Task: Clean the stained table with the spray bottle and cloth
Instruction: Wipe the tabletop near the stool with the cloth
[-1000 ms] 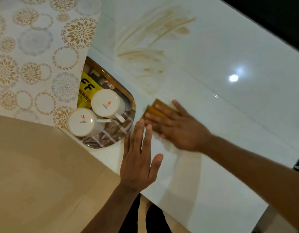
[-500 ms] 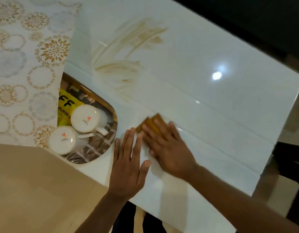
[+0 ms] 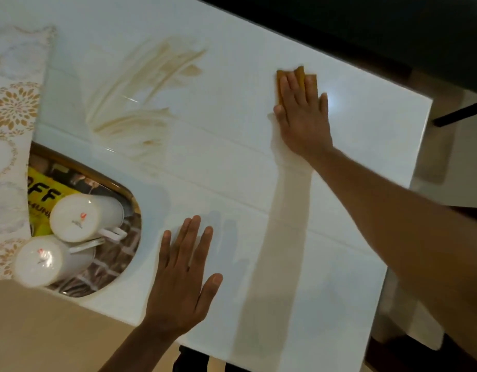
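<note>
The glossy white table (image 3: 258, 183) carries brown smeared stains (image 3: 148, 95) at its far left. My right hand (image 3: 301, 114) lies flat with straight fingers on an orange-brown cloth (image 3: 279, 84), pressing it onto the far right part of the table. Only the cloth's far edges show past the fingers. My left hand (image 3: 186, 275) rests flat and open on the table near its front edge. No spray bottle is in view.
An oval tray (image 3: 124, 189) at the left holds two white mugs (image 3: 81, 218) and a yellow packet (image 3: 41, 197). A floral-patterned cloth (image 3: 9, 116) covers the far left. The table's right edge (image 3: 409, 183) drops to the floor.
My right hand slid the cloth from beside my left hand, near the tray, away to the far right of the table. My left hand stayed flat in place.
</note>
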